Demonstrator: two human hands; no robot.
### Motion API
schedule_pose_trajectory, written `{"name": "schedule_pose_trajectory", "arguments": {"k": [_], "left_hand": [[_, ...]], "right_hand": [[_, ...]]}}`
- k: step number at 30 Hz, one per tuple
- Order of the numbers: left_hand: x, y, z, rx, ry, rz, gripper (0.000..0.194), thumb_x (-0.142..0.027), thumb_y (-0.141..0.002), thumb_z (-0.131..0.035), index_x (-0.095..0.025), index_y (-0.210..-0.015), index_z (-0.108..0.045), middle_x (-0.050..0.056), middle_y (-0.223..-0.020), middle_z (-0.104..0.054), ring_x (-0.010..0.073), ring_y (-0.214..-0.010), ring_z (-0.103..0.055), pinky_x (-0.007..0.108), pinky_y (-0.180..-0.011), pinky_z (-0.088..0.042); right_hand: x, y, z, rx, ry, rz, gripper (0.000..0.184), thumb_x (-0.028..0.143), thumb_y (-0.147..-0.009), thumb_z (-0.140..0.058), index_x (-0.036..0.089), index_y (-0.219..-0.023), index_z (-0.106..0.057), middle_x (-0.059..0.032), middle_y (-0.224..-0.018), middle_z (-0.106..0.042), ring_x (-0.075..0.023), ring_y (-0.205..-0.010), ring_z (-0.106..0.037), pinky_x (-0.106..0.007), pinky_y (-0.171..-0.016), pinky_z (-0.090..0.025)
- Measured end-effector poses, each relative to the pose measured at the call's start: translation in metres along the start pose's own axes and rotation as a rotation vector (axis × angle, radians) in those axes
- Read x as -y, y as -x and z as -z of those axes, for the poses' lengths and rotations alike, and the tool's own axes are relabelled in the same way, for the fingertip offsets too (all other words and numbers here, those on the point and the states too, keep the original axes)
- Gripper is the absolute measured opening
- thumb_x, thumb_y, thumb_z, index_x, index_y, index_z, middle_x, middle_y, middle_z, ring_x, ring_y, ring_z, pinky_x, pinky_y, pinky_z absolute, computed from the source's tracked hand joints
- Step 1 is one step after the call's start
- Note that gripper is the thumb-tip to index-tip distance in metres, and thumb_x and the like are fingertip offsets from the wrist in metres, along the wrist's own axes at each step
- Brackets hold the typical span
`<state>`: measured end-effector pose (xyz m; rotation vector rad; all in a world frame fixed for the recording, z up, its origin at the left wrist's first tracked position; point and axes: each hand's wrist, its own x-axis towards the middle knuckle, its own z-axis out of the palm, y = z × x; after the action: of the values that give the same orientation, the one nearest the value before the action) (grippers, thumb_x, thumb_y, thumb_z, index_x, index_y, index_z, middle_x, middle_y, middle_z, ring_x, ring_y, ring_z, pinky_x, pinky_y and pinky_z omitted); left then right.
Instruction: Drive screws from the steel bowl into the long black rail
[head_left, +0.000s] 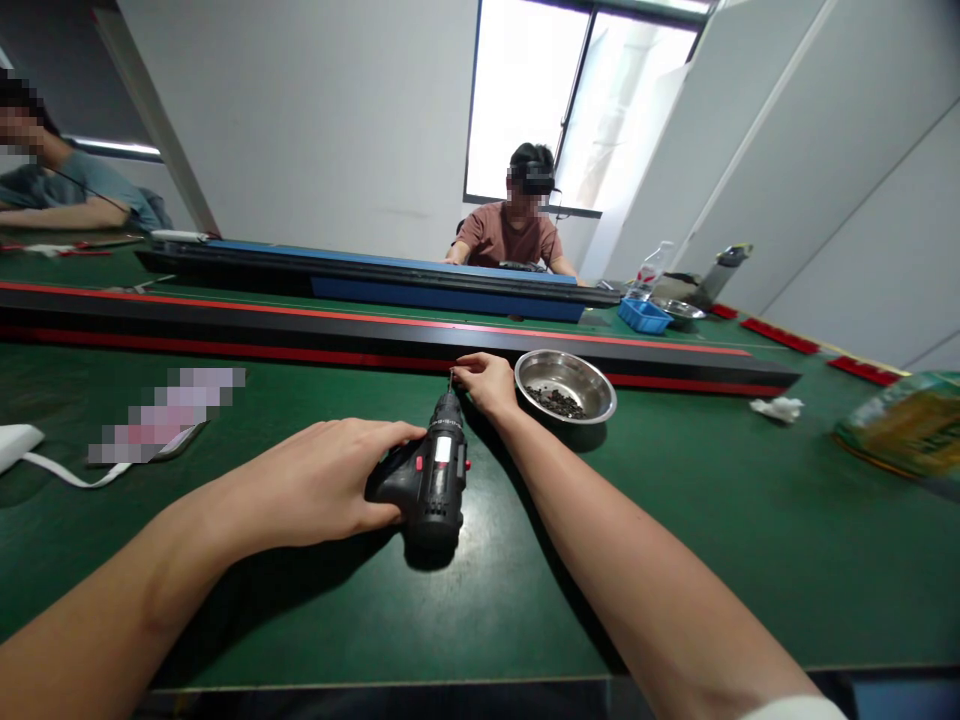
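My left hand (322,485) is wrapped round the grip of a black cordless drill (439,490), which lies low over the green table with its bit pointing away from me. At the tip of the bit, the fingers of my right hand (487,383) are pinched together; whatever they hold is too small to make out. Just past these fingers runs a long black bar with red edges (300,335). A steel bowl (610,400) with small dark screws (555,402) stands right beside my right hand.
Across the table, a person (506,235) sits behind a long blue-and-black bar (450,295); another person (90,195) is at far left. A phone (176,440) and white cable (82,483) lie left. At right are crumpled tissue (778,408), a plastic bag (907,425) and a blue basket (645,317).
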<state>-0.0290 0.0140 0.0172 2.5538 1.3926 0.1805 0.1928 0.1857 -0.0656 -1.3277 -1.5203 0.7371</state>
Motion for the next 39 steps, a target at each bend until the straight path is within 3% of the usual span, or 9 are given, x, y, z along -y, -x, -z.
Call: {"name": "schedule_pose_trajectory", "arguments": {"k": [11, 19, 24, 29, 39], "left_hand": [[-0.001, -0.002, 0.001, -0.002, -0.016, 0.004, 0.072, -0.043, -0.079, -0.075, -0.041, -0.149, -0.057, -0.003, -0.138, -0.077, 0.0262, -0.121, -0.074, 0.034, -0.099, -0.055], [-0.001, -0.001, 0.001, -0.002, -0.022, 0.001, 0.073, -0.043, -0.080, -0.075, -0.041, -0.150, -0.056, -0.002, -0.138, -0.077, 0.0263, -0.121, -0.074, 0.034, -0.098, -0.055], [-0.002, 0.000, 0.002, -0.011, -0.026, -0.008, 0.074, -0.042, -0.080, -0.074, -0.040, -0.152, -0.056, -0.001, -0.139, -0.077, 0.0264, -0.121, -0.074, 0.033, -0.099, -0.055], [-0.002, 0.000, 0.003, -0.012, -0.036, -0.007, 0.075, -0.043, -0.081, -0.074, -0.040, -0.154, -0.056, -0.001, -0.140, -0.076, 0.0276, -0.122, -0.075, 0.033, -0.098, -0.055], [-0.002, -0.004, -0.001, -0.019, -0.079, -0.022, 0.075, -0.049, -0.086, -0.073, -0.043, -0.158, -0.050, -0.001, -0.144, -0.074, 0.0298, -0.126, -0.072, 0.037, -0.099, -0.055]], "right_hand": [[0.002, 0.001, 0.000, 0.005, -0.065, -0.010, 0.017, 0.017, -0.088, -0.076, 0.015, -0.104, -0.080, -0.0091, -0.100, -0.083, -0.0199, -0.092, -0.080, -0.032, -0.088, -0.064], [0.019, 0.009, 0.002, 0.016, -0.146, -0.097, 0.027, 0.004, -0.091, -0.058, 0.013, -0.108, -0.078, -0.0102, -0.101, -0.083, -0.0154, -0.081, -0.080, -0.026, -0.081, -0.063], [0.017, 0.009, 0.003, 0.015, -0.071, -0.068, 0.030, 0.009, -0.092, -0.055, 0.014, -0.108, -0.080, -0.0080, -0.097, -0.083, -0.0161, -0.082, -0.080, -0.027, -0.084, -0.063], [0.014, 0.009, 0.003, 0.039, 0.064, 0.016, 0.025, 0.019, -0.093, -0.061, 0.021, -0.102, -0.085, -0.0034, -0.098, -0.084, -0.0182, -0.092, -0.080, -0.029, -0.096, -0.060], [0.013, 0.008, 0.004, -0.014, 0.149, -0.016, 0.029, 0.021, -0.092, -0.062, 0.019, -0.109, -0.085, -0.0081, -0.105, -0.084, -0.0219, -0.102, -0.079, -0.032, -0.101, -0.058]]}}
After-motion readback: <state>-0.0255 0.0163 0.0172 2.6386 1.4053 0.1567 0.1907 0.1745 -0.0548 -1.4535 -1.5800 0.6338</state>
